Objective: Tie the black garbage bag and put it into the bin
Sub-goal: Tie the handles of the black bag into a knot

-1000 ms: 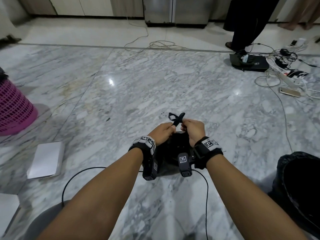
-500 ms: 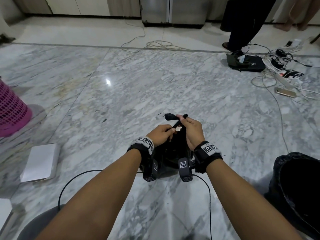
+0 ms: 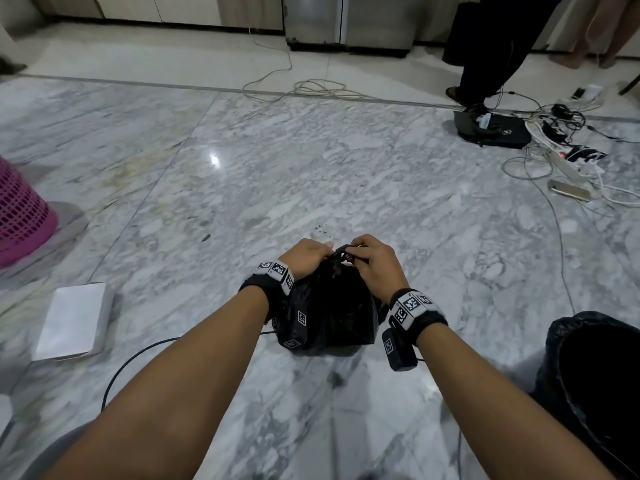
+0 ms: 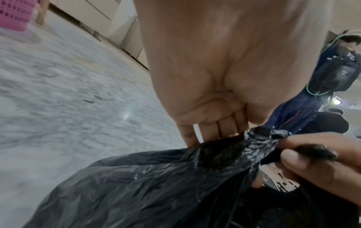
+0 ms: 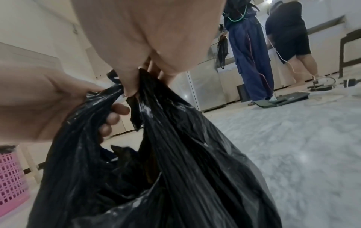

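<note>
arms: bare, no sleeves | wrists: black bands (image 3: pixel 268 285) with white coded tags | black cameras (image 3: pixel 398 349) are strapped beneath

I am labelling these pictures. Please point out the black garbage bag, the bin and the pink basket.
black garbage bag (image 3: pixel 341 311): head view, crinkled front side.
bin (image 3: pixel 554 344): head view, lined rim.
pink basket (image 3: pixel 20 216): head view, lattice wall.

I see my left hand (image 4: pixel 224 86) w/ fingers curled on black garbage bag (image 4: pixel 156 185) neck; right hand (image 4: pixel 322 166) pinches it beside.

floor: grey-white marble (image 3: pixel 311 174) | back: pale cabinets (image 3: pixel 156 8) | glare spot (image 3: pixel 214 160)
</note>
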